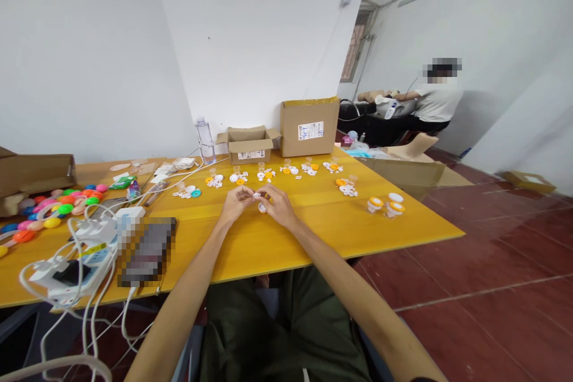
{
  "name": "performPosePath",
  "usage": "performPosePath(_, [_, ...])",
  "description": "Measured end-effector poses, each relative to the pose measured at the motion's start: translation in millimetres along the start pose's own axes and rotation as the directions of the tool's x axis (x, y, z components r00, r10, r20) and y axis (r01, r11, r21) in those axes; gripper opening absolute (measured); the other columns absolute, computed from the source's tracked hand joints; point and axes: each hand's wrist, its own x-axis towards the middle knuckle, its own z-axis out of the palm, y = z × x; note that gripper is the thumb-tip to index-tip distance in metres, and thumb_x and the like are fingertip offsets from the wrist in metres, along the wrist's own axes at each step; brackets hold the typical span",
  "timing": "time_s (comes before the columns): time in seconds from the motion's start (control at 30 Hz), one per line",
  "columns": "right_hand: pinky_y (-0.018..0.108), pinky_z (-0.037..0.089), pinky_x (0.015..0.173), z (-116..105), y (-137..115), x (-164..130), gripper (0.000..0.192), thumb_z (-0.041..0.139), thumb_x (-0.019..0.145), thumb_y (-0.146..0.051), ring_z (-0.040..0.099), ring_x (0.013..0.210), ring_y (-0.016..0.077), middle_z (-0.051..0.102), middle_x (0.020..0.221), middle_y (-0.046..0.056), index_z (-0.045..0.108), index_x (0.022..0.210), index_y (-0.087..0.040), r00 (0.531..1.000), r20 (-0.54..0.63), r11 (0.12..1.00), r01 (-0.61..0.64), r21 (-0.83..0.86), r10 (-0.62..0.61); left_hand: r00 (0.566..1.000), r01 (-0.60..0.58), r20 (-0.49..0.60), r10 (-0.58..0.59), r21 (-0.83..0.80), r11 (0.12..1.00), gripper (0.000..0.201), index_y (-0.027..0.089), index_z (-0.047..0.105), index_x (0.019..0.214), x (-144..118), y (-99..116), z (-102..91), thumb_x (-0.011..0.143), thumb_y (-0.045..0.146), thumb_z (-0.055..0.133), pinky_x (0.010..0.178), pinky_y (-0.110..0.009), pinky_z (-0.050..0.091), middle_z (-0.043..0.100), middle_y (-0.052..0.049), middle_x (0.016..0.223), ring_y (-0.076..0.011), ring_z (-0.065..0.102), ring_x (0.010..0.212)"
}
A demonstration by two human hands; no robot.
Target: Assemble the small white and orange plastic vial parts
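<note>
Yellow table (340,233); clock read from its front ctr., tall carton (293,131) at 1 o'clock, inside not vis.; brown carton (54,173) at 9, cut off by frame edge, contents mostly hidden; sm. open box (251,148) at 12, flaps out, interior too shadowed to read; clear bottle (205,138) at 11, fill level unclear. L hand (236,204) & R hand (278,206) meet front ctr., fingers curled in. Clear cups (287,163) arc approx. 10 to 3, loose white/orange pcs. (293,171) nearby; cup contents too sm. to tell. Tiny white part (256,195) pinched betw. both hands' fingertips, partly covered, shape unclear.
</note>
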Motion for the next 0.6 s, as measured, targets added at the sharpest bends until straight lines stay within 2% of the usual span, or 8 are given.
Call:
performPosePath(0.23, [0.032, 0.052, 0.076, -0.1, -0.8, 1.4, 0.017, 0.059, 0.091, -0.037, 0.061, 0.075, 0.0194, 0.066, 0.082, 0.003, 0.068, 0.082, -0.026, 1.0, -0.012, 0.999, 0.004, 0.051, -0.003, 0.999, -0.036, -0.01, 0.036, 0.0, 0.999, 0.023, 0.018, 0.063, 0.068, -0.3, 0.8, 0.4, 0.061, 0.031, 0.081, 0.08, -0.034, 0.056, 0.071, -0.002, 0.076, -0.0172, 0.068, 0.075])
performPosePath(0.6, [0.035, 0.053, 0.082, -1.8, 2.0, 1.2, 0.009, 0.06, 0.089, -0.03, 0.064, 0.083, 0.0206, 0.069, 0.091, 0.004, 0.069, 0.09, -0.027, 1.0, 0.017, 0.999, 0.002, 0.04, -0.003, 0.992, -0.113, -0.047, 0.114, 0.014, 0.993, 0.015, 0.019, 0.062, 0.063, -1.1, 4.3, 1.7, 0.065, 0.026, 0.076, 0.08, -0.032, 0.055, 0.068, -0.002, 0.079, -0.0167, 0.066, 0.079])
